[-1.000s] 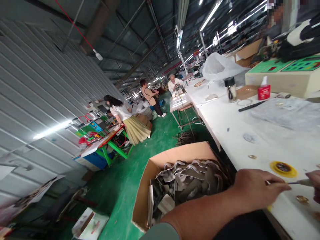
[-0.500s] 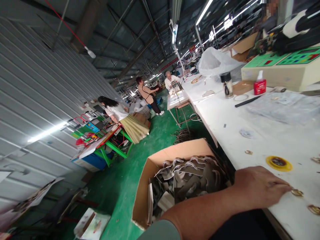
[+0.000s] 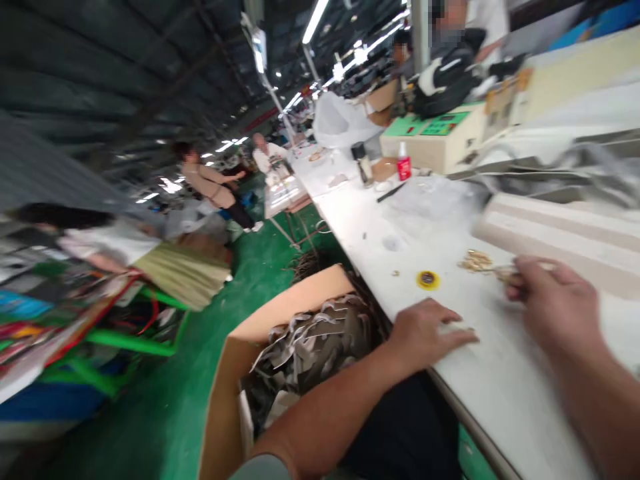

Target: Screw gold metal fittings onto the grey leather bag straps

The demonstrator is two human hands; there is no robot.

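Observation:
My left hand (image 3: 423, 333) rests at the near edge of the white table (image 3: 400, 257), its thumb and fingers parted and nothing visible between them. Farther right, my right hand (image 3: 557, 297) is closed, its fingertips pinching what looks like a gold-coloured metal piece (image 3: 504, 273); blur hides its exact shape. Just beyond those fingertips lies a small pile of gold-coloured metal pieces (image 3: 476, 261). A round yellow item with a dark centre (image 3: 428, 279) sits on the table beyond my left hand.
A cardboard box (image 3: 220, 393) of grey-brown strips (image 3: 320, 340) stands left of the table. On the tabletop are a red bottle (image 3: 404, 167), a dark-capped jar (image 3: 363, 167), a plastic bag (image 3: 435, 203), pale panels (image 3: 565, 233) and a green-topped machine (image 3: 425, 137). Other people stand farther off.
The view has swung right, bringing my right hand and the pale panels into sight. My left fingers, closed at a gold-coloured ring before, are now apart.

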